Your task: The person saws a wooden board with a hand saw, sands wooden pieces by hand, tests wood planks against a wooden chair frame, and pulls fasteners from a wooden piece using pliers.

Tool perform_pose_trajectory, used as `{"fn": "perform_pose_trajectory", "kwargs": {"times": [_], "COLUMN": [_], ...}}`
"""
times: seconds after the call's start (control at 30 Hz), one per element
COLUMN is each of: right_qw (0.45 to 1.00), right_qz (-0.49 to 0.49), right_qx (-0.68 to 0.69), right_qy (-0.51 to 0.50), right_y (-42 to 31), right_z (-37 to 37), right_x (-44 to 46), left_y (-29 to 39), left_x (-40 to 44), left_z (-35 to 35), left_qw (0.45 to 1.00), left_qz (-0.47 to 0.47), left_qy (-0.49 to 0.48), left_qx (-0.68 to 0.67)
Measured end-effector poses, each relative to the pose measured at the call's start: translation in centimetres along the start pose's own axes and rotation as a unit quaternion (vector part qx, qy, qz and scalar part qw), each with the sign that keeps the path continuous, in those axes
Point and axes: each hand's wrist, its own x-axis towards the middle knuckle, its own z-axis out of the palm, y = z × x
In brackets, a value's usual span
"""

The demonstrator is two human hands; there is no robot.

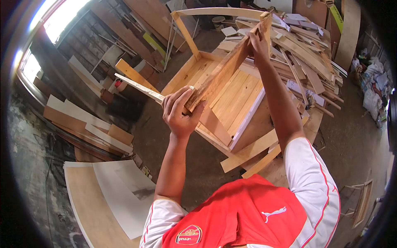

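Observation:
A long wooden board slants up and away in front of me, raised over a wooden furniture frame with a slatted bottom. Near the board's lower end, my left hand is closed around it, thumb on one side. My right hand grips its upper end, close to the frame's top corner. A thin strip with a pale face runs leftward from beside my left hand; whether that hand touches it I cannot tell. One long side of the frame carries a white edge.
A heap of offcut boards lies right of the frame. Loose planks rest just before it. Curved sheets and panel pieces lean at the left. Plastic bags are piled far right, above a small wooden frame.

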Motion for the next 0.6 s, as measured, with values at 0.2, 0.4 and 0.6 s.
{"fn": "perform_pose_trajectory", "kwargs": {"times": [0.2,0.4,0.6], "right_qw": [0.999,0.999,1.0], "right_qz": [-0.04,0.011,0.016], "right_qx": [0.001,0.016,-0.012], "right_qy": [0.036,0.035,0.004], "right_y": [1.8,0.3,0.4], "right_z": [0.0,0.3,0.0], "right_x": [1.8,0.4,0.8], "left_y": [-0.1,-0.2,-0.2], "left_x": [0.0,0.0,0.0], "left_z": [-0.3,-0.3,0.0], "left_qw": [1.0,1.0,1.0], "left_qz": [-0.005,-0.014,-0.019], "left_qy": [-0.007,-0.008,0.003], "left_qx": [-0.018,-0.012,-0.008]}}
